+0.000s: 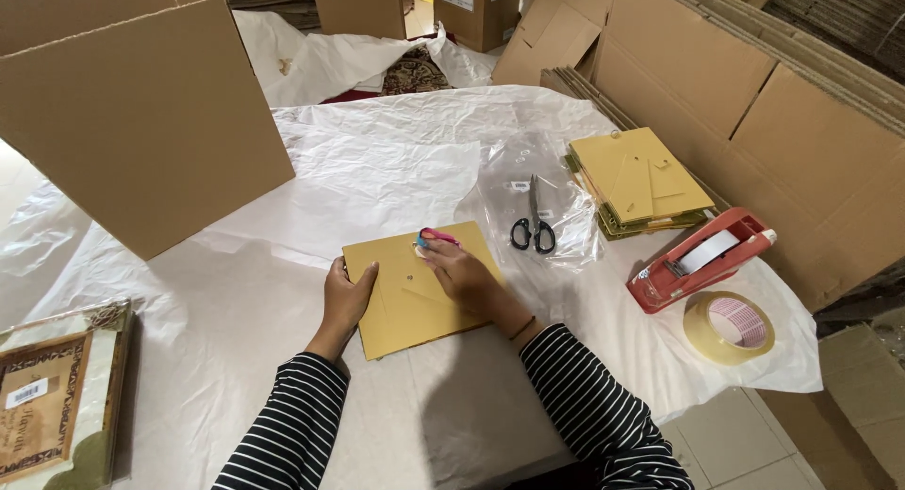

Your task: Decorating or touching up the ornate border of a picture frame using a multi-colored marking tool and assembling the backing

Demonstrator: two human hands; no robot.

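A large open brown cardboard box point(132, 103) is seen at ten o'clock. A gold-framed package point(57, 396) bearing a white barcode label point(26, 393) lies at eight o'clock. Two labelled brown cartons point(476, 9) are placed at twelve o'clock.
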